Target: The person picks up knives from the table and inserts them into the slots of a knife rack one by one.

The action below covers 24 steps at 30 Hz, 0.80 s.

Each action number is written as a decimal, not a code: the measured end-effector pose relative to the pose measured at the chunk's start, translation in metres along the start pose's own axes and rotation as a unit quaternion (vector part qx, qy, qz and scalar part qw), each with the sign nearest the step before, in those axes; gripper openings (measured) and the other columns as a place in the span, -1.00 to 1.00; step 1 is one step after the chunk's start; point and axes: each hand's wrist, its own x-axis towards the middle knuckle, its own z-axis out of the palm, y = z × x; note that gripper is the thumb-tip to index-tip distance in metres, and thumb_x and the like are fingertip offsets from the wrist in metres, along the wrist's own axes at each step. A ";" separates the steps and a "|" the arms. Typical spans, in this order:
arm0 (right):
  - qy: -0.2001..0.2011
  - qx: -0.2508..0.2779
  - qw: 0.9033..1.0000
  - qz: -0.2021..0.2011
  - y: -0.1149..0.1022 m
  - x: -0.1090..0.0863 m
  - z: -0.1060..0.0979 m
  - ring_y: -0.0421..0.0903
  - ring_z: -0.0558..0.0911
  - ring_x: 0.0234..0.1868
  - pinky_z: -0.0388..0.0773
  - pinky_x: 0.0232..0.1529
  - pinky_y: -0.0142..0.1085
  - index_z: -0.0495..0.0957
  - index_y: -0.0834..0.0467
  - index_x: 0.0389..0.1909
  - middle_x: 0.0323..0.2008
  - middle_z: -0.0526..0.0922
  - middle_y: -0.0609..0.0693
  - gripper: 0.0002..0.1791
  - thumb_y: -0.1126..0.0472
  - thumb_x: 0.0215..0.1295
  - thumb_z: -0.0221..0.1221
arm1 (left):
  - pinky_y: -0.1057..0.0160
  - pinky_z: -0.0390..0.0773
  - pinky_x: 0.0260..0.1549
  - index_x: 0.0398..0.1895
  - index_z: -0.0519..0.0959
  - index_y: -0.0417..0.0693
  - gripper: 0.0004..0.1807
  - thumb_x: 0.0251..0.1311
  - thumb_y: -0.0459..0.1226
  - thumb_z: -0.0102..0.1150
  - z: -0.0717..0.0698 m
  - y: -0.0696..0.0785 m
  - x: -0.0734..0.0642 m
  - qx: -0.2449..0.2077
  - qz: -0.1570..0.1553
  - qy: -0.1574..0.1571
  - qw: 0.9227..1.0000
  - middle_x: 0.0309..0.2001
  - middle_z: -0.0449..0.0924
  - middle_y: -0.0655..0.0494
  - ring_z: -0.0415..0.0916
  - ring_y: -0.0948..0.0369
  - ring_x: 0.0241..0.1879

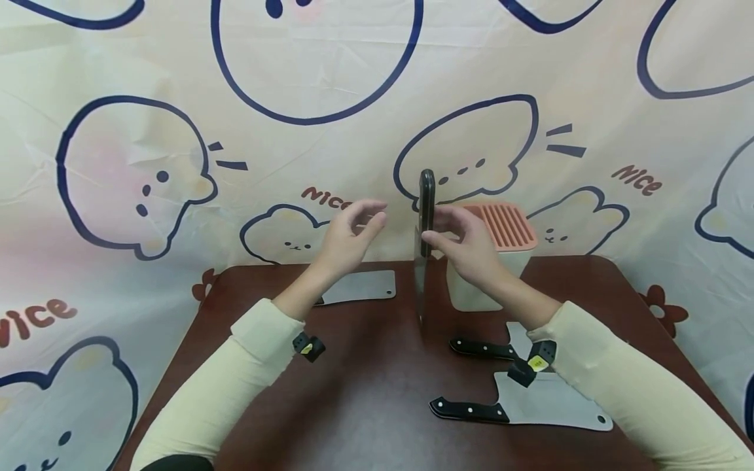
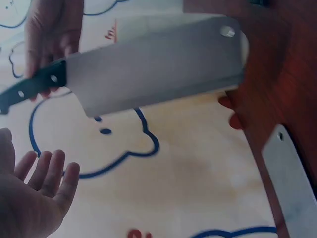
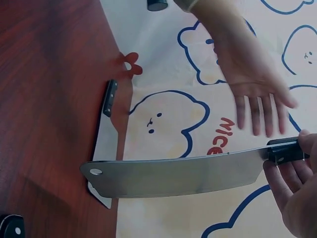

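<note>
My right hand [image 1: 468,242] pinches the black handle of a cleaver [image 3: 183,176] between thumb and fingers. The handle points up and the broad blade hangs down over the table, edge-on in the head view. To the left, my left hand [image 1: 352,235] is held in the air with relaxed fingers and nothing in them, apart from the cleaver. In the left wrist view the blade's whole flat side shows above the left hand [image 2: 39,193], with a hole near its end corner. Just right of the cleaver stands a cream knife block [image 1: 471,291] with a slotted orange top [image 1: 501,226], partly hidden by the right hand.
A second cleaver [image 1: 362,286] lies at the back left of the brown table [image 1: 353,366], its handle hidden behind the left forearm. Two more knives lie at the right: a smaller one [image 1: 483,348] and a wide cleaver [image 1: 530,402], both partly under the right forearm. A patterned cloth [image 1: 306,157] hangs behind.
</note>
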 end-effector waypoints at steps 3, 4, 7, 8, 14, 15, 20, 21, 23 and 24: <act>0.003 0.007 1.000 -0.003 0.000 0.004 -0.003 0.06 0.64 0.09 0.67 0.00 -0.28 0.47 0.33 0.27 0.05 0.65 0.22 -0.54 0.37 0.39 0.26 | 0.00 0.55 0.15 0.27 0.53 -0.18 -0.59 0.51 -0.14 0.09 -0.009 -0.008 -0.006 0.027 -0.019 -0.016 0.999 0.14 0.60 -0.13 0.55 0.06 0.11; 0.003 0.009 1.000 -0.003 -0.001 0.005 -0.003 0.05 0.64 0.09 0.66 0.00 -0.30 0.47 0.33 0.28 0.06 0.65 0.22 -0.54 0.37 0.39 0.26 | -0.01 0.53 0.17 0.28 0.52 -0.16 -0.58 0.51 -0.13 0.09 -0.011 -0.011 -0.008 0.035 -0.027 -0.022 0.999 0.15 0.59 -0.12 0.54 0.06 0.13; 0.004 0.015 1.000 -0.002 -0.003 0.008 -0.007 0.05 0.62 0.11 0.65 0.01 -0.32 0.45 0.34 0.29 0.08 0.63 0.23 -0.53 0.37 0.40 0.24 | -0.03 0.49 0.23 0.31 0.50 -0.13 -0.56 0.51 -0.09 0.09 -0.019 -0.019 -0.014 0.048 -0.055 -0.040 0.997 0.20 0.56 -0.08 0.51 0.06 0.19; 0.005 0.015 1.000 -0.001 -0.004 0.010 -0.008 0.05 0.62 0.11 0.65 0.02 -0.33 0.44 0.34 0.31 0.08 0.63 0.23 -0.52 0.37 0.41 0.24 | -0.03 0.48 0.25 0.33 0.49 -0.12 -0.55 0.52 -0.09 0.08 -0.022 -0.022 -0.015 0.050 -0.063 -0.045 0.996 0.22 0.55 -0.07 0.50 0.06 0.21; 0.011 0.015 1.000 0.012 -0.012 0.016 -0.017 0.02 0.61 0.12 0.62 0.07 -0.32 0.38 0.32 0.36 0.11 0.60 0.22 -0.48 0.34 0.43 0.22 | -0.06 0.44 0.29 0.38 0.44 -0.10 -0.49 0.53 -0.03 0.04 -0.035 -0.038 -0.022 0.064 -0.090 -0.059 0.992 0.29 0.50 -0.06 0.45 0.05 0.28; 0.013 0.014 1.000 0.016 -0.014 0.017 -0.019 0.01 0.60 0.13 0.61 0.09 -0.30 0.38 0.30 0.37 0.12 0.59 0.21 -0.47 0.33 0.44 0.22 | -0.06 0.45 0.28 0.38 0.43 -0.10 -0.48 0.53 -0.02 0.04 -0.037 -0.040 -0.024 0.068 -0.093 -0.060 0.992 0.29 0.50 -0.06 0.45 0.05 0.28; 0.024 0.008 0.999 0.029 -0.022 0.023 -0.026 0.01 0.59 0.17 0.53 0.25 -0.11 0.40 0.22 0.39 0.14 0.61 0.18 -0.47 0.28 0.44 0.23 | -0.08 0.45 0.28 0.40 0.40 -0.12 -0.49 0.54 -0.05 0.04 -0.046 -0.052 -0.030 0.076 -0.105 -0.069 0.989 0.31 0.48 -0.10 0.43 0.00 0.31; 0.027 0.005 0.999 0.030 -0.024 0.025 -0.028 0.00 0.59 0.17 0.51 0.27 -0.09 0.41 0.20 0.39 0.14 0.62 0.17 -0.47 0.26 0.44 0.24 | -0.08 0.44 0.29 0.40 0.40 -0.12 -0.49 0.54 -0.06 0.04 -0.048 -0.055 -0.032 0.080 -0.108 -0.069 0.989 0.31 0.47 -0.10 0.43 -0.01 0.31; 0.029 0.007 0.999 0.034 -0.026 0.027 -0.031 -0.01 0.58 0.17 0.48 0.30 -0.07 0.42 0.19 0.38 0.14 0.62 0.15 -0.48 0.25 0.44 0.24 | -0.10 0.40 0.32 0.40 0.40 -0.12 -0.49 0.54 -0.06 0.04 -0.052 -0.060 -0.036 0.090 -0.112 -0.066 0.987 0.32 0.47 -0.11 0.41 -0.01 0.32; 0.029 0.005 0.999 0.035 -0.028 0.028 -0.033 -0.02 0.58 0.18 0.46 0.31 -0.07 0.42 0.18 0.37 0.14 0.62 0.14 -0.48 0.23 0.45 0.23 | -0.10 0.38 0.33 0.40 0.40 -0.12 -0.49 0.54 -0.07 0.04 -0.055 -0.063 -0.037 0.093 -0.114 -0.065 0.987 0.32 0.46 -0.12 0.40 -0.02 0.32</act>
